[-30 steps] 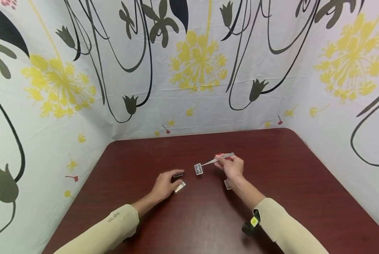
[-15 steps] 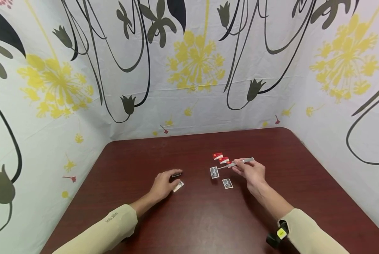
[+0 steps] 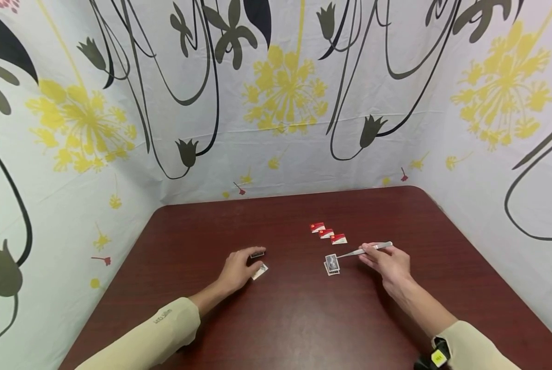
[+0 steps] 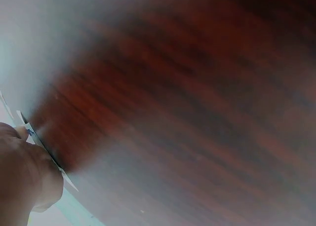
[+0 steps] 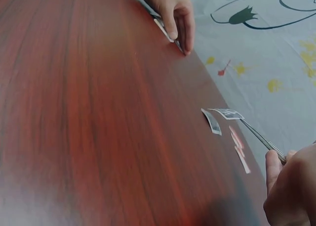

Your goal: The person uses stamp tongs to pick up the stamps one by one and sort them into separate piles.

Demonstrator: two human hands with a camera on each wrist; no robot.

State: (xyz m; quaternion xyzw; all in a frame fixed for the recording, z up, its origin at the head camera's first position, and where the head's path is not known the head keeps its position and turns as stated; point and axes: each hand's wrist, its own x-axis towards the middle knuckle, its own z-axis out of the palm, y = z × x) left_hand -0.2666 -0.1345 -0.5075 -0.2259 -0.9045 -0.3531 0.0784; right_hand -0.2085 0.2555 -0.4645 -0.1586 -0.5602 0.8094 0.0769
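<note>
My right hand (image 3: 389, 264) pinches a pair of metal tweezers (image 3: 365, 250) between thumb and fingers. At the tweezers' tips is a grey postage stamp (image 3: 332, 263) with a white border. In the right wrist view it hangs above the table, apart from a second, curled grey stamp (image 5: 212, 122) lying below it. My left hand (image 3: 236, 270) rests on the table further left, fingers relaxed. Its thumb touches a pale stamp (image 3: 260, 272), and its fingertips lie at a dark stamp (image 3: 257, 254), partly hidden.
Three red-and-white stamps (image 3: 326, 234) lie in a slanting row behind the grey ones. The dark red wooden table (image 3: 267, 318) meets a patterned cloth (image 3: 285, 164) at its back and sides. A black device with a yellow label (image 3: 438, 358) sits on the right wrist.
My right hand has carried the stamp in the tweezers rightward and nearer, over the lying grey stamp. This uncovers the red-and-white stamps. My left hand stays in place.
</note>
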